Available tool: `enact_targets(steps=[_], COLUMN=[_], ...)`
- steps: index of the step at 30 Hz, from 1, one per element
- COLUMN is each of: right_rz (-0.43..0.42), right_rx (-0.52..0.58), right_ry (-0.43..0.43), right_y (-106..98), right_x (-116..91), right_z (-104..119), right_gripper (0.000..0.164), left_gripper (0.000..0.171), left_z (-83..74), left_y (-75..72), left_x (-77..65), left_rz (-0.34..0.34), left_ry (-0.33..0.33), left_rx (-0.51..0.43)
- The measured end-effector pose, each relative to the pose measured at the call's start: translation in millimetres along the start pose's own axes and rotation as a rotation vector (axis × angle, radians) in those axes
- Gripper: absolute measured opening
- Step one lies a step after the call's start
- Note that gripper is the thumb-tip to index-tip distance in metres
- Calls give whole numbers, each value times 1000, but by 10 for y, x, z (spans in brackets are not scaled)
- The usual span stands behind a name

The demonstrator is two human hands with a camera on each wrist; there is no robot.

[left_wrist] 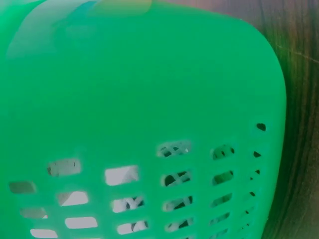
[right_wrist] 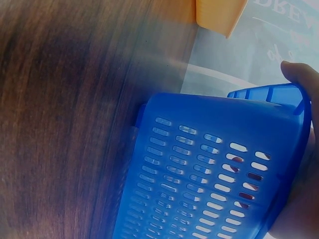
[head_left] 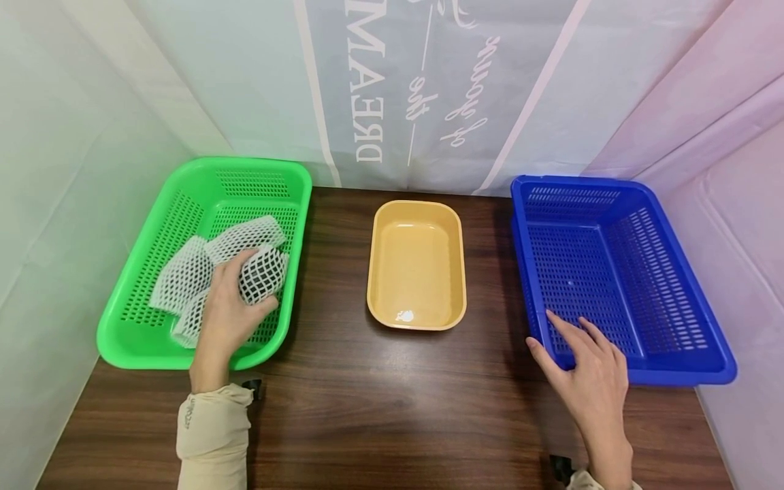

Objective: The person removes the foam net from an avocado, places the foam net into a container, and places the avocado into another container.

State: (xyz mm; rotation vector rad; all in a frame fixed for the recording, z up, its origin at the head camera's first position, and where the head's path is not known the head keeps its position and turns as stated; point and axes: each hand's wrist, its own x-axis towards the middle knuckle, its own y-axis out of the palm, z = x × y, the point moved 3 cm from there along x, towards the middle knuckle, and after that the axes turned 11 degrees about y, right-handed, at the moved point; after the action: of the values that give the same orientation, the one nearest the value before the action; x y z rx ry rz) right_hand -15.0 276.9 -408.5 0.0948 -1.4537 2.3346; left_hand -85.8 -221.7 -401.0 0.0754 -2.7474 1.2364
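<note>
In the head view, my left hand (head_left: 229,313) reaches into the green basket (head_left: 116,299). Between its thumb and fingers it holds a dark, rounded object in a white foam net (head_left: 263,274); what is inside the net cannot be told. Other white foam nets (head_left: 182,275) lie around that hand. My right hand (head_left: 591,381) rests at the near left corner of the blue basket (head_left: 692,376), its fingers loosely extended over the rim and its thumb outside. The left wrist view shows only the green basket's wall (left_wrist: 149,89), hiding that hand.
Midway between the baskets stands a yellow rectangular dish (head_left: 416,272) on the dark wooden table (head_left: 392,408). A printed curtain (head_left: 416,88) hangs behind. Pale walls close off both sides. Part of the yellow dish (right_wrist: 217,15) shows in the right wrist view.
</note>
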Motion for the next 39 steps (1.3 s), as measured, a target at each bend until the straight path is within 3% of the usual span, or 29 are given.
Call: enact_targets(steps=[13,25,32,39], right_rz=[-2,5,7,12], right_rx=[3,4,2,-2], right_ry=[-7,-1,2,7], right_y=[2,4,1,-1], right_x=[8,15,11,10], right_z=[4,4,4,2], right_gripper=[58,58,58,58], left_gripper=[85,83,82,83], left_z=[-58,-247,-352,-443], left_y=[-30,-39,20,81], left_x=[-2,-4,-2,-10], left_rz=[-73,-148,-154,-105], left_ry=[74,204,327,388], left_rx=[-5,-46,-119,-148])
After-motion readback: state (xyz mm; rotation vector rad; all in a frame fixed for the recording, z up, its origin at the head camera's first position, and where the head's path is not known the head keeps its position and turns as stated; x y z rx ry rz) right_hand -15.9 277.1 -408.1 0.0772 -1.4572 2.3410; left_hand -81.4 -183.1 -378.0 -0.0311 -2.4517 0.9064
